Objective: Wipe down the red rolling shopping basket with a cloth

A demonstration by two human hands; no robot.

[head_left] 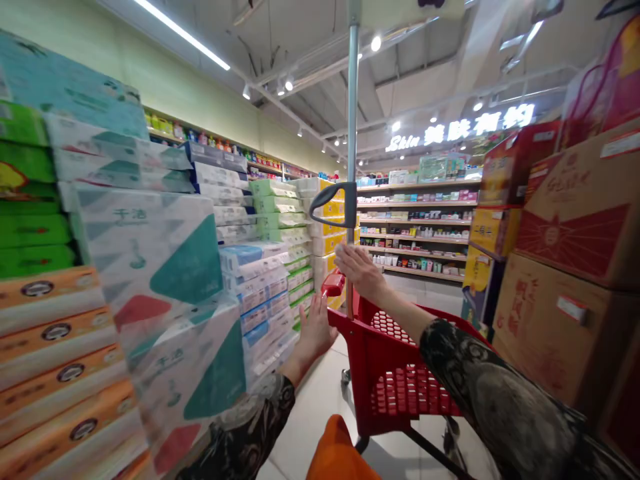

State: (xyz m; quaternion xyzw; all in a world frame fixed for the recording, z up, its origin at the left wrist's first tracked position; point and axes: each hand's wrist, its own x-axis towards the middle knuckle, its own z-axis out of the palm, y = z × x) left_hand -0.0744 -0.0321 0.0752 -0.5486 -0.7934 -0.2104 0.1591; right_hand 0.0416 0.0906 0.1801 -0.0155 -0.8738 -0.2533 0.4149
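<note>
The open left grip [315, 328] and open right grip [359, 272], fingers apart, sit either side of the red plastic handle [333, 283] of a red perforated shopping cart [387, 380] at 12 o'clock. Stacked white plastic-wrapped tissue packs [150, 267] stand at 9 o'clock, brown cardboard cartons [565, 320] at 3 o'clock.

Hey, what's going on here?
A person stands in a store aisle at a red shopping cart, with both bare hands open by its red handle. The left hand is beside the handle's end and the right hand is just above it; neither clearly grips it. Tissue packs are stacked along the left side, cardboard boxes stand on the right, and stocked shelves lie ahead.
</note>
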